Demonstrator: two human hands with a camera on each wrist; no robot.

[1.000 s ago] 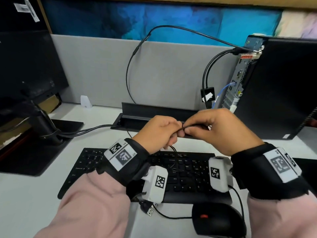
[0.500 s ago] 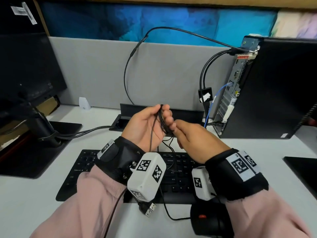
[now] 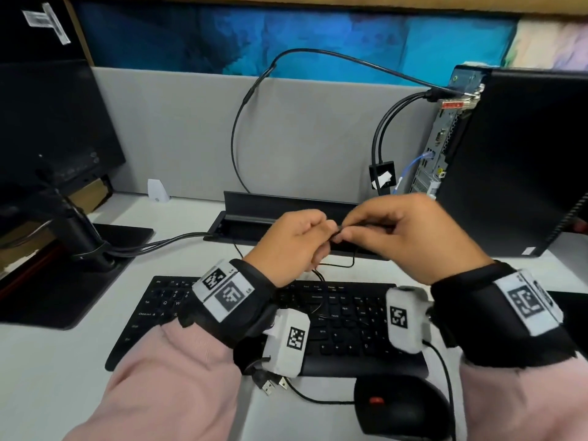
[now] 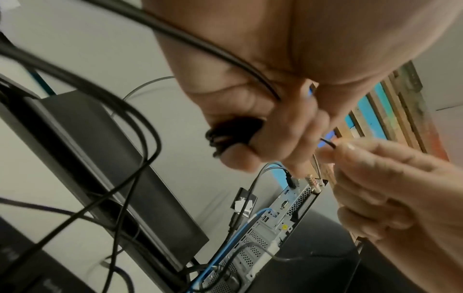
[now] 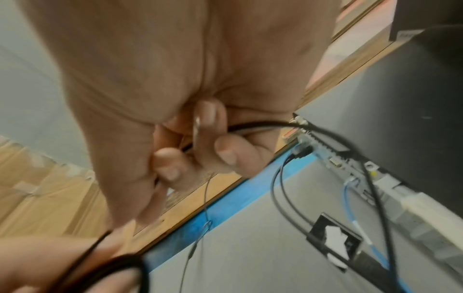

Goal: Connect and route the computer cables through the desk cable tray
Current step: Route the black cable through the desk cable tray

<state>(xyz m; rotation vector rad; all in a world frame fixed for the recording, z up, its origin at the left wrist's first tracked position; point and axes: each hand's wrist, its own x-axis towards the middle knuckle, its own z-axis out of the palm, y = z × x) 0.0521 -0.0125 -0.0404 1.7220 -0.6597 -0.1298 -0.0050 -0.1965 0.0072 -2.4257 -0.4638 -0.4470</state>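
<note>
Both hands meet above the keyboard, just in front of the open black desk cable tray. My left hand grips a coiled bundle of thin black cable. My right hand pinches a strand of the same cable close to the left fingers. Loose loops of the cable hang down onto the keyboard. Two USB plugs lie at the keyboard's front edge. The computer tower stands at the right with its rear ports facing the tray.
A black mouse sits near the front edge. A monitor on a stand is at the left, with cables running into the tray. A grey partition closes the back. Black and blue cables hang from the tower.
The left hand had turned palm-up with the cable looped over its fingers; now it is turned back over, and the right hand has risen to pinch the cable beside it.
</note>
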